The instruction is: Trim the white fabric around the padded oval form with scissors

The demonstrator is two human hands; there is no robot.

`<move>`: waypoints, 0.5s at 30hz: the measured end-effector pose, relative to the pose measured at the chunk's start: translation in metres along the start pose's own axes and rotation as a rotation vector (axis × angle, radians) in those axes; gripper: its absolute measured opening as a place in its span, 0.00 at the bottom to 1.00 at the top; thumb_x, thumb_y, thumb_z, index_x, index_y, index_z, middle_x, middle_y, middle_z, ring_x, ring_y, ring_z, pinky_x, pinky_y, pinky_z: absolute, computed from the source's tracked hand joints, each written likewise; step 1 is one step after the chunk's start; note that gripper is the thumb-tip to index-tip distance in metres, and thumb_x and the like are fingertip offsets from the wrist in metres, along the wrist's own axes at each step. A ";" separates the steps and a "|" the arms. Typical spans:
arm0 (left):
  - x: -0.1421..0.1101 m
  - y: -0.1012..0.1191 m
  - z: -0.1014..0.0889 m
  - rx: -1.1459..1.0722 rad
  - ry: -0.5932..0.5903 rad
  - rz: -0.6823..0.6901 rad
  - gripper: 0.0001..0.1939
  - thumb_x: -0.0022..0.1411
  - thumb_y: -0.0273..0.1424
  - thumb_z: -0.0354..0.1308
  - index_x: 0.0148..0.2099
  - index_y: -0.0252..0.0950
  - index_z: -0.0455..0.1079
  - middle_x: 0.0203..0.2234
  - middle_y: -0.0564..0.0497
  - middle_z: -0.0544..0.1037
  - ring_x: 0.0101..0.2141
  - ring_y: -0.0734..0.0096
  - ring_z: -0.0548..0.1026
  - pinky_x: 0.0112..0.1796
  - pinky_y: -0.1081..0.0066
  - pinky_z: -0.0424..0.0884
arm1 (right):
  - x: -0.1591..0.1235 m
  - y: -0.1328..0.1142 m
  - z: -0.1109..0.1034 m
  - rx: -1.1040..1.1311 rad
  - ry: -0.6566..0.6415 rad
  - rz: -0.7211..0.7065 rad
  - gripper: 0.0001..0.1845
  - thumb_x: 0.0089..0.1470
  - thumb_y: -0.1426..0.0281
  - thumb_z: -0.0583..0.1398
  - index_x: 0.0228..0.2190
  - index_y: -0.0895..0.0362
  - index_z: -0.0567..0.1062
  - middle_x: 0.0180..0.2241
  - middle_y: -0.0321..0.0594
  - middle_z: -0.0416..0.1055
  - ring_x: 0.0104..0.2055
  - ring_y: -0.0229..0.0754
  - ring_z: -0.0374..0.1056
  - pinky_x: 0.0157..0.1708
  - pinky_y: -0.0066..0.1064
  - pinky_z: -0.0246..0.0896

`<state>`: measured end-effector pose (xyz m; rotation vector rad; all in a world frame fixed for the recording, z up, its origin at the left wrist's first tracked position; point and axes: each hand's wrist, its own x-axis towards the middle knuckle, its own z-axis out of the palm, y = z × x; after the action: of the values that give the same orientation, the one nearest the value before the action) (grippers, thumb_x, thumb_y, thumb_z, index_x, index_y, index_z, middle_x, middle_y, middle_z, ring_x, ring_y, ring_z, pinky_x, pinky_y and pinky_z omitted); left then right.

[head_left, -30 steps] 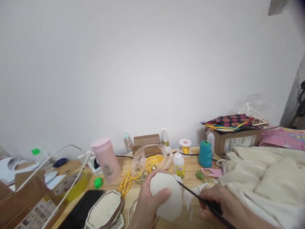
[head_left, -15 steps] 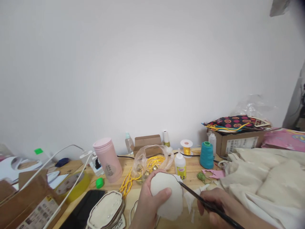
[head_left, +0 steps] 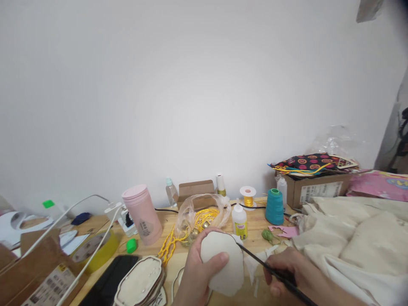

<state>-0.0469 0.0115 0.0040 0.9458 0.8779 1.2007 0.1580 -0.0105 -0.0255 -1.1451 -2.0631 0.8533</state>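
My left hand point(head_left: 204, 267) is closed on a pale, scallop-edged panel point(head_left: 223, 272), thumb flat on its face and fingers behind it. A dark line runs along part of the panel's upper right rim. In my right hand point(head_left: 293, 272) is a slim black paintbrush point(head_left: 258, 261), its tip touching or very near that rim. Below the panel, white scraps point(head_left: 252, 267) lie on the table. To the left sits a stack of similar cream panels point(head_left: 139, 280) with dark-lined edges.
A glue bottle point(head_left: 239, 223), teal thread cone point(head_left: 274, 208) and plastic bag of yellow cord and bells point(head_left: 204, 219) stand behind my hands. Cream cloth point(head_left: 353, 238) covers the right side. At left are a pink tumbler point(head_left: 143, 216), black phone point(head_left: 110, 280) and cardboard box point(head_left: 41, 267).
The brush tip has shifted very slightly along the panel's upper right edge. My whole view has moved a little; both hands keep their holds.
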 end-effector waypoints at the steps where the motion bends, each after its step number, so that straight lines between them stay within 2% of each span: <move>1: 0.000 0.000 0.000 -0.002 0.000 -0.004 0.26 0.34 0.31 0.66 0.38 0.37 0.60 0.23 0.51 0.77 0.19 0.71 0.71 0.20 0.72 0.67 | 0.000 -0.001 -0.001 -0.031 0.004 0.002 0.17 0.48 0.58 0.54 0.20 0.58 0.69 0.16 0.30 0.56 0.19 0.33 0.50 0.18 0.24 0.44; 6: 0.001 -0.002 -0.002 -0.005 -0.006 -0.012 0.26 0.34 0.30 0.66 0.39 0.37 0.61 0.23 0.51 0.76 0.20 0.70 0.71 0.21 0.71 0.67 | -0.001 -0.008 -0.004 -0.182 0.039 0.030 0.15 0.46 0.58 0.57 0.19 0.57 0.69 0.17 0.32 0.62 0.21 0.35 0.56 0.22 0.24 0.48; 9: 0.000 -0.002 -0.002 -0.016 -0.009 -0.023 0.26 0.35 0.30 0.65 0.39 0.37 0.61 0.24 0.50 0.77 0.21 0.70 0.71 0.21 0.72 0.67 | 0.000 -0.009 -0.005 -0.223 0.042 0.044 0.15 0.45 0.58 0.58 0.18 0.57 0.68 0.17 0.32 0.62 0.21 0.36 0.56 0.22 0.24 0.47; 12: 0.000 -0.001 0.000 -0.064 -0.012 -0.049 0.26 0.35 0.29 0.65 0.39 0.36 0.61 0.23 0.50 0.76 0.23 0.68 0.72 0.21 0.72 0.66 | -0.002 -0.008 -0.004 -0.192 0.044 0.047 0.15 0.45 0.57 0.58 0.21 0.57 0.70 0.18 0.32 0.61 0.22 0.36 0.55 0.21 0.24 0.46; 15: -0.001 0.000 0.001 -0.136 -0.012 -0.074 0.26 0.35 0.28 0.64 0.40 0.36 0.60 0.22 0.52 0.76 0.22 0.69 0.71 0.22 0.72 0.66 | -0.003 -0.005 -0.002 -0.059 0.039 0.060 0.17 0.43 0.55 0.58 0.28 0.56 0.71 0.21 0.32 0.60 0.23 0.36 0.53 0.21 0.24 0.45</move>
<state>-0.0462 0.0106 0.0045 0.8034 0.8051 1.1747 0.1581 -0.0147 -0.0213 -1.2519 -2.0431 0.7967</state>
